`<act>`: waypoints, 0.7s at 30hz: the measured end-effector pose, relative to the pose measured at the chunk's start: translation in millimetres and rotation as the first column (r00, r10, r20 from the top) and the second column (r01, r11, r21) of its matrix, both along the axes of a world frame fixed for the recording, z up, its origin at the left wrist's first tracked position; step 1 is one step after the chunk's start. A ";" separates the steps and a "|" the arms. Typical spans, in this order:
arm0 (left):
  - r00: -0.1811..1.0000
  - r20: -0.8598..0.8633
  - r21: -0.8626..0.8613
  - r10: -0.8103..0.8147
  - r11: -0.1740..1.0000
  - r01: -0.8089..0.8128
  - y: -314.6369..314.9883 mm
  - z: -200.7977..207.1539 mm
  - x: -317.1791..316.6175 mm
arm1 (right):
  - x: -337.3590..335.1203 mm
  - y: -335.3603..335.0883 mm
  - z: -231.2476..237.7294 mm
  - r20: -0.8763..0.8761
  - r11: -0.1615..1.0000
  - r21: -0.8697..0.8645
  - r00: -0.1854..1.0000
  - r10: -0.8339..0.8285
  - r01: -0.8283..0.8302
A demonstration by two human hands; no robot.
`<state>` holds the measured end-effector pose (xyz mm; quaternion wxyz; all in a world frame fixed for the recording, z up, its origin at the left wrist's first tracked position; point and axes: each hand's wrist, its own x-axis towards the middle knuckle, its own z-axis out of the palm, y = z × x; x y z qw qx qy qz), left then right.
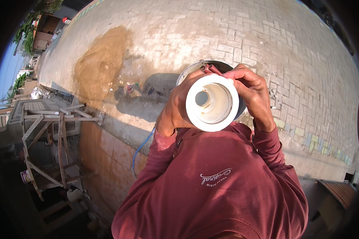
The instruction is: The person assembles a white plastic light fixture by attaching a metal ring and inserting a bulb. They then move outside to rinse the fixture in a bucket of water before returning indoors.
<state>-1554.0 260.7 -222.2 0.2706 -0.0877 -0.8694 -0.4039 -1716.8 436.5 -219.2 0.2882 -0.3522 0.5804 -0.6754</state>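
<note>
Your 2 hands are at the centre of the frame, both in use. Your left hand [172, 104] grips the white pipe [220, 104] around its left side. Your right hand [254, 89], at the pipe's upper right, pinches a dark red strip [212, 70] between thumb and fingers at the rim. Pipe: centre of frame, wide end facing up toward you, 1 narrower round hole visible inside. Behind it, partly covered, is a bucket [192, 66]; you cannot tell from this view whether they touch. Sand [101, 59] lies on the pavers [303, 75], upper left. Blue hose [136, 153]: left of your left sleeve. Wood frame [62, 118]: left edge area.
</note>
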 end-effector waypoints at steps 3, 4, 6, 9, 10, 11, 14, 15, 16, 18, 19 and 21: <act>0.997 0.079 0.104 -0.018 0.995 0.009 0.2 5.3 2.5 | 3.9 0.5 2.4 0.244 0.999 0.052 0.969 -0.020 0.007; 0.994 0.105 0.115 -0.032 0.993 0.020 0.1 6.8 3.5 | 4.9 -0.8 0.7 0.288 0.999 0.030 0.958 -0.020 0.012; 0.986 0.157 0.137 -0.062 0.990 0.040 0.5 9.2 4.4 | 8.3 -5.2 -1.5 0.331 0.998 -0.030 0.943 -0.041 0.054; 0.970 0.200 0.396 -0.139 0.917 0.050 5.8 11.3 2.1 | 12.0 -9.0 -6.8 0.240 0.987 -0.114 0.967 -0.087 0.117; 0.961 0.210 0.510 -0.177 0.859 0.047 7.6 10.9 2.2 | 9.0 -5.9 -9.8 0.138 0.987 -0.123 0.986 -0.090 0.107; 0.954 0.219 0.588 -0.204 0.808 0.038 8.7 9.1 2.1 | 6.7 -4.0 -12.4 0.035 0.987 -0.130 0.995 -0.093 0.097; 0.949 0.221 0.654 -0.222 0.756 0.024 9.4 1.9 2.2 | -2.0 -7.7 -17.4 -0.287 0.969 -0.241 0.951 -0.117 0.046; 0.952 0.219 0.644 -0.212 0.765 0.022 8.5 -1.7 2.9 | -3.6 -8.4 -20.2 -0.327 0.959 -0.280 0.934 -0.144 0.050; 0.957 0.214 0.630 -0.196 0.776 0.018 7.7 -6.1 3.9 | -5.2 -9.5 -23.1 -0.366 0.946 -0.319 0.914 -0.172 0.050; 0.965 0.202 0.606 -0.164 0.796 0.009 6.0 -15.4 7.1 | -8.4 -8.6 -23.5 -0.458 0.942 -0.332 0.867 -0.198 0.040; 0.969 0.201 0.596 -0.143 0.803 -0.005 5.1 -19.9 9.7 | -10.3 -7.5 -22.3 -0.510 0.951 -0.307 0.838 -0.193 0.032; 0.973 0.196 0.588 -0.117 0.809 -0.021 3.9 -27.7 13.3 | -11.5 -7.6 -16.4 -0.583 0.963 -0.265 0.788 -0.198 0.046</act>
